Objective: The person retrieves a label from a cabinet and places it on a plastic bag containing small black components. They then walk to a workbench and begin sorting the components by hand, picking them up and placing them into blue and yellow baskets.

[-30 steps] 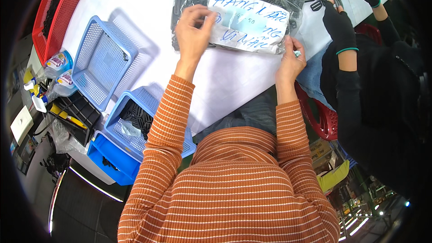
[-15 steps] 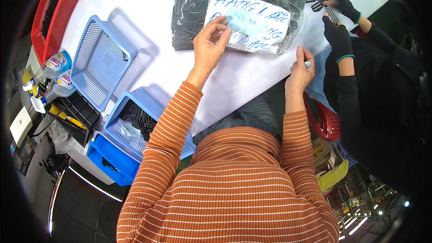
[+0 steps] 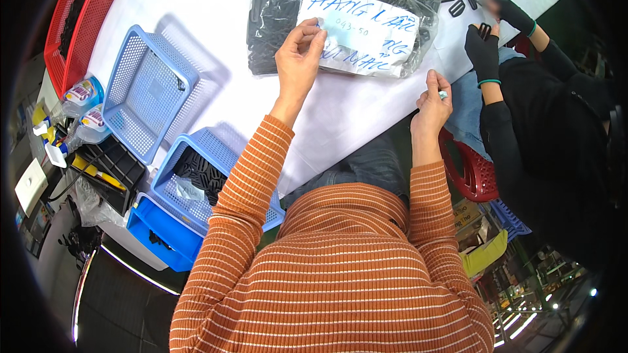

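At the far middle of the table lies a big clear plastic bag (image 3: pixel 278 23) packed with black parts. A white sheet of paper (image 3: pixel 392 19) with blue handwriting rests on it. Over that sheet, my left hand (image 3: pixel 299 59) pinches the left edge of a small pale blue paper slip (image 3: pixel 348 29) between thumb and fingers. My right hand (image 3: pixel 432 106) is held up near the table's edge, closed around a small pale blue-green scrap (image 3: pixel 443 95), perhaps crumpled paper; most of it is hidden in the fingers.
On the left stand a blue basket (image 3: pixel 147 91), a blue basket of black pieces (image 3: pixel 171 186), a red basket (image 3: pixel 72 33) and spray bottles (image 3: pixel 91 121). At right, a co-worker's black-gloved hands (image 3: pixel 484 55) handle black pieces (image 3: pixel 456 8) beside a red stool (image 3: pixel 468 170).
My left hand has shifted slightly left with the slip. My right hand has moved a little left. The co-worker's hands have come apart from several black pieces.
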Demonstrator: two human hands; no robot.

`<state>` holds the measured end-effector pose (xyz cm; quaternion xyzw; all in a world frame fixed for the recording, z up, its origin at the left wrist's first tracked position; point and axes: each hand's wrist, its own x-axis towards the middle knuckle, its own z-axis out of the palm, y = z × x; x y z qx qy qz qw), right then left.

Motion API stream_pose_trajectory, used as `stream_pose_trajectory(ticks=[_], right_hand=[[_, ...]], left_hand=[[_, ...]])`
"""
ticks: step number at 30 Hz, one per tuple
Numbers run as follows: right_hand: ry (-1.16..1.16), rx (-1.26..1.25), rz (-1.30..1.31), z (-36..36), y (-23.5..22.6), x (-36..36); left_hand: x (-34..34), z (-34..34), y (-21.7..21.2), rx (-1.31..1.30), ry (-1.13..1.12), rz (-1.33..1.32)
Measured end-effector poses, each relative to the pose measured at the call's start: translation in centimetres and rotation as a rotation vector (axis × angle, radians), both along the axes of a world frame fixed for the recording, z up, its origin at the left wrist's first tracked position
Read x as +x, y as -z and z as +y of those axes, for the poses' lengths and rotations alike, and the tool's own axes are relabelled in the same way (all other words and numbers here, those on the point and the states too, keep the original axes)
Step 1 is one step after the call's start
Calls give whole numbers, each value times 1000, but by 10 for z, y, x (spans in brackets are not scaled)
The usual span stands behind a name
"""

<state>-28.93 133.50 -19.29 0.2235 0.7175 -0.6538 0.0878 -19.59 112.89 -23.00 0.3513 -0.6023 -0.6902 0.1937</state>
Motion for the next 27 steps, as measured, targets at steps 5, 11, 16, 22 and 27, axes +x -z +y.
stream_pose_trajectory(ticks=[5, 11, 16, 22, 27], right_hand=[[-15, -36, 3, 2, -15, 8], [-253, 162, 396, 3, -46, 30], [-422, 323, 676, -2, -62, 29], [-344, 295, 457, -2, -72, 31], [-80, 6, 136, -8, -39, 12]], left_hand=[[-1, 1, -2, 34, -4, 8], [0, -2, -7, 196, -13, 41], [2, -8, -11, 379, -23, 79], [4, -12, -20, 501, 8, 152], [2, -13, -20, 488, 0, 121]])
